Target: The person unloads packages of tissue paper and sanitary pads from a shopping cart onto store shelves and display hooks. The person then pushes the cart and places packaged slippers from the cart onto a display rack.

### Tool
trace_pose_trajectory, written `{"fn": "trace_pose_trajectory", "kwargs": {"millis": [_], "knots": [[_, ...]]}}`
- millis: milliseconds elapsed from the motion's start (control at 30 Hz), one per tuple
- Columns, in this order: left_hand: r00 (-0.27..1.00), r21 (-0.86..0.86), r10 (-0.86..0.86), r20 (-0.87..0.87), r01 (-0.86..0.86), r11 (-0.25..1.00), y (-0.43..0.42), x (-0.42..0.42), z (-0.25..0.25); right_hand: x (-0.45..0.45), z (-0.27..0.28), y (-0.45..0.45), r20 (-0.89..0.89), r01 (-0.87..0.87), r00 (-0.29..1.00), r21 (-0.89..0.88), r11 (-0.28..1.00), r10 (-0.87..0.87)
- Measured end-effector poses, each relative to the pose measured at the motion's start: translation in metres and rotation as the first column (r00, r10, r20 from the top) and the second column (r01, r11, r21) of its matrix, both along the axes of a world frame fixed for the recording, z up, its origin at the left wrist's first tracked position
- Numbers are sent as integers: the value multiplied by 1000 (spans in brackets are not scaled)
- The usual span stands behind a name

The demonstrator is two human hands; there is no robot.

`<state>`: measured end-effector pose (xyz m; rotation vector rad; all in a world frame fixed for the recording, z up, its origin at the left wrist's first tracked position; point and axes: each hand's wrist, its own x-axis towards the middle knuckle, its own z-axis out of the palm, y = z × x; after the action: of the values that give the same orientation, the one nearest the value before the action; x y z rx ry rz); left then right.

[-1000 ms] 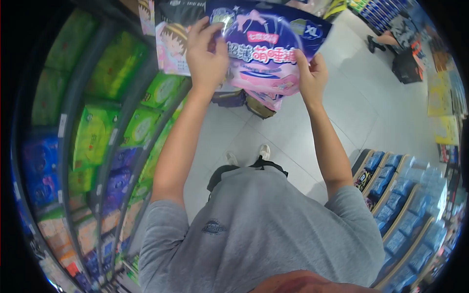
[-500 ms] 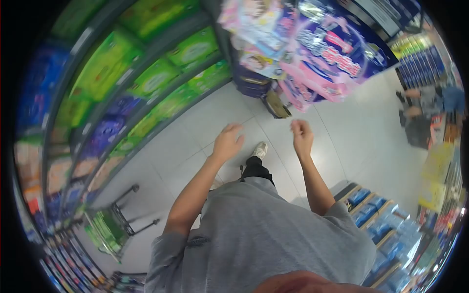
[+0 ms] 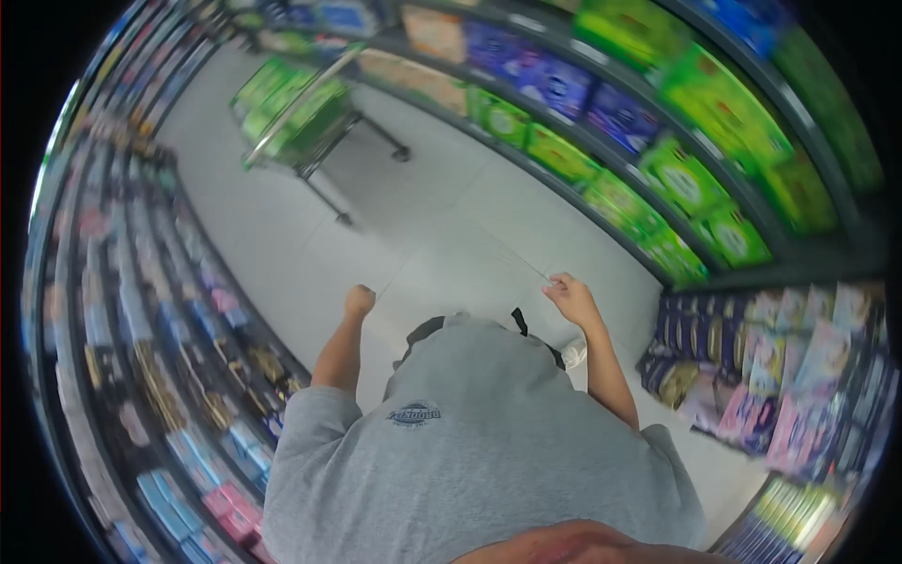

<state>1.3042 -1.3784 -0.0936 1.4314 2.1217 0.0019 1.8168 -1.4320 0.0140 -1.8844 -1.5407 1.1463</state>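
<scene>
Head view, left hand (image 3: 359,301): fingers curled in like a loose fist; the palm is hidden, so I cannot tell whether it has hold of anything.
Right hand (image 3: 575,301): fingers half bent and slightly parted, with nothing seen in its hold.
Cart (image 3: 282,113): stands on the floor (image 3: 451,216), ahead and a little left of the left hand, the nearer of the 2 hands; both are well apart from it.
Cart bar (image 3: 308,102): slants from near left to far right; blur leaves the cart's long axis unclear.
Green packs (image 3: 562,155): on the right-hand shelf (image 3: 589,54), beyond the right hand, not touching it.
</scene>
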Motion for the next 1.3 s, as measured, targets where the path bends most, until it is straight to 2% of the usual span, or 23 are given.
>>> {"fn": "trace_pose_trajectory", "kwargs": {"millis": [67, 133, 200, 300, 333, 367, 400, 467, 500, 633, 667, 700, 733, 767, 800, 833, 867, 900, 933, 967, 1067, 1167, 1300], "knots": [[965, 4, 242, 98, -244, 970, -30, -82, -53, -47, -12, 45, -65, -99, 993, -27, 995, 97], [898, -74, 394, 194, -387, 919, -64, -103, -29, -78, -41, 76, -119, -171, 979, -58, 984, 163], [798, -160, 535, 278, -511, 845, -82, -117, -28, -92, -93, 101, -302, -80, 952, -124, 989, 39], [553, -276, 733, 396, -689, 670, -123, -126, -59, -78, -161, 103, -67, -176, 984, -360, 916, 163], [489, -321, 764, 421, -708, 629, -137, -123, -69, -61, -195, 99, -4, -234, 964, -477, 847, 264], [425, -394, 803, 417, -712, 581, -144, -121, -82, -49, -223, 96, 116, -416, 841, -483, 770, 528], [360, -465, 839, 409, -708, 531, -152, -117, -92, -53, -213, 95, 98, -268, 901, -643, 718, 423], [262, -588, 909, 325, -696, 411, -151, -98, -86, -54, -209, 93, 55, 40, 998, -769, 638, 4], [265, -610, 916, 302, -685, 399, -145, -97, -83, -60, -211, 105, 88, 170, 978, -861, 479, -189], [214, -615, 936, 278, -709, 345, -85, -116, -76, -91, -208, 196, 41, 20, 999, -808, 588, 21], [174, -602, 946, 274, -736, 310, -64, -128, -73, -106, -211, 232, 110, 73, 994, -801, 594, 26], [214, -534, 914, 346, -755, 379, -45, -144, -72, -119, -214, 267, 183, 132, 983, -791, 597, 25], [272, -494, 912, 307, -774, 397, -15, -164, -71, -127, -225, 314, 128, -133, 953, -636, 760, 275], [420, -414, 873, 247, -769, 487, 10, -192, -81, -150, -225, 366, 142, -236, 922, -529, 815, 359], [576, -36, 814, 78, -814, 579, 19, -211, -121, -174, -221, 419, 182, -333, 882, -411, 849, 434], [661, 92, 738, -133, -733, 674, 65, -222, -81, -198, -225, 466, 214, -420, 883, -35, 907, 417], [546, 120, 838, -2, -832, 542, 111, -235, -42, -229, -215, 520, 250, -478, 858, 72, 875, 448], [514, 217, 857, 30, -841, 496, 152, -260, -30, -279, -167, 564, 9, -270, 963, 134, 954, 271], [417, 285, 890, 182, -889, 359, 203, -274, 8, -317, -147, 609, -47, -232, 966, 286, 930, 255], [395, 439, 850, 348, -870, 224, 243, -287, 26, -360, -106, 642, -191, -159, 953, 347, 924, 236], [563, 673, 663, 494, -730, 118, 331, -316, 80, -456, -9, 697, -217, -82, 946, 553, 829, 239], [692, 743, 594, 411, -632, 222, 407, -315, 147, -533, 40, 710, -366, -71, 858, 609, 790, 359], [779, 696, 478, 405, -602, 391, 494, -339, 135, -591, 33, 719, -267, -237, 843, 594, 769, 467]]}}
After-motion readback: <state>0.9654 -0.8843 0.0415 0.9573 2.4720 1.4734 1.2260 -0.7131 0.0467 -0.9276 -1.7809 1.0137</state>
